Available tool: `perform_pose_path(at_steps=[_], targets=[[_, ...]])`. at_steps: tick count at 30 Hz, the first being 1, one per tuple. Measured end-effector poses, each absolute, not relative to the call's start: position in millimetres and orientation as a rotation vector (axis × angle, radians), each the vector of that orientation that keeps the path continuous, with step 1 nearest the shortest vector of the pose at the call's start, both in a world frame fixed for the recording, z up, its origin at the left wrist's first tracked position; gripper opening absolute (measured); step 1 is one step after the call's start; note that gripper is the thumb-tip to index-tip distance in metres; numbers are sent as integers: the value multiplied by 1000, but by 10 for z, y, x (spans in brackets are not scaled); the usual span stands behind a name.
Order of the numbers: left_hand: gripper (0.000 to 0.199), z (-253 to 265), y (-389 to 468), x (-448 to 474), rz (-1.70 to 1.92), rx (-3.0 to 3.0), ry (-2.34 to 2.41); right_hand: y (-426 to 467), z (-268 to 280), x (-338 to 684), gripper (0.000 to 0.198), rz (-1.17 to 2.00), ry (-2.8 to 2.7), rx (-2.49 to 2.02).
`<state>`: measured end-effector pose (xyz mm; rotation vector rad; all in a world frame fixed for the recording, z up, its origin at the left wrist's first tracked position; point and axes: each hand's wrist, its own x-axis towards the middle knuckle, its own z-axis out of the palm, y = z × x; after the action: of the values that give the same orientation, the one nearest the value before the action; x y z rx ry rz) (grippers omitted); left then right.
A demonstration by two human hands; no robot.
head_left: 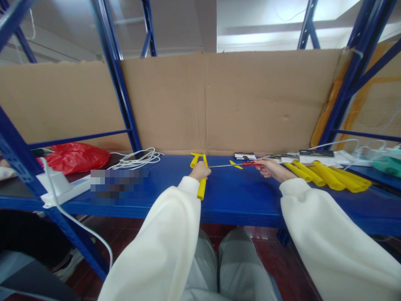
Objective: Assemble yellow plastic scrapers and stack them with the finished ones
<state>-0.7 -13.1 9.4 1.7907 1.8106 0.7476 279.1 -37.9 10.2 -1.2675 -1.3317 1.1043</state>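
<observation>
My left hand [199, 170] is closed around a yellow tube-shaped part [202, 190] above the blue shelf. Its lower end sticks out below my fingers, and a crossed yellow end shows above them. In my right hand [272, 168] is the red handle [249, 164] of a screwdriver. The thin metal shaft [224, 166] points left and reaches my left hand; its tip is hidden there. Just behind the shaft lies a small flat yellow piece [235, 164].
Several yellow tubes [328, 175] lie at the right, beside small black-and-white boxes [316, 156]. A coiled white cable [138, 159], a red plastic bag [78, 158] and a white power strip [75, 187] are at the left. Cardboard [266, 100] stands behind, between blue posts [115, 75].
</observation>
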Motion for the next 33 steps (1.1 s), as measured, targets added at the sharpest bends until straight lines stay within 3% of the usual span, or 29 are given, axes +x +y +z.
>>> perform_pose_path(at_steps=[11,20,26,29,33], targets=[[7,4,-2,-49,770,1807,1789,-349,45,2840,42,989,-1414,-1177],[7,73,-89,-4,791,1744,1777,-368,89,2770,24,1086,-1183,-1229],[9,67,-68,-4,870,1671,1716,-347,125,2822,23,1172,-1060,-1270],[16,46,-39,-1,918,1600,1693,-321,113,2854,23,1152,-1040,-1319],[40,24,-30,12,967,1576,1704,-311,93,2889,27,1019,-1123,-1459]])
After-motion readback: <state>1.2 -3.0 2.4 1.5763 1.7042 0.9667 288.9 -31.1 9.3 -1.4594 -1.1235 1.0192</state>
